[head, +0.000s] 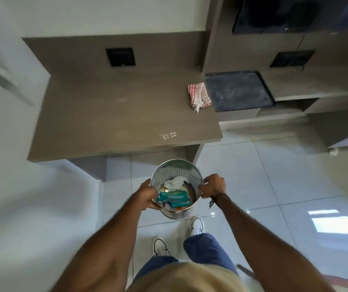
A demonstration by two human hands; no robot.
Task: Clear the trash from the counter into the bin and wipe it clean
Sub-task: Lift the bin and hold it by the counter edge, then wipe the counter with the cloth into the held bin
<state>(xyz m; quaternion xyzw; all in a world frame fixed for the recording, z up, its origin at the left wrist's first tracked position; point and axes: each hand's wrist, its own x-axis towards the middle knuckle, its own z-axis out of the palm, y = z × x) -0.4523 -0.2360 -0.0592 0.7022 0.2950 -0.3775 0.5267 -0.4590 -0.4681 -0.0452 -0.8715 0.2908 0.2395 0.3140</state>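
I hold a round perforated metal bin (174, 168) above the tiled floor, in front of the counter. My left hand (146, 194) grips its left rim and my right hand (214, 186) grips its right rim. Inside lie a teal packet (173, 198), crumpled white paper (174, 183) and other scraps. The brown counter (110, 114) stretches beyond the bin. A red-and-white checked cloth (199, 94) lies crumpled at the counter's right end.
A dark tray (238, 91) sits right of the cloth, partly over the counter's edge. Two black wall sockets (120, 56) are set in the back panel. A lower shelf unit stands at the right. A small white scrap (334, 151) lies on the floor near it.
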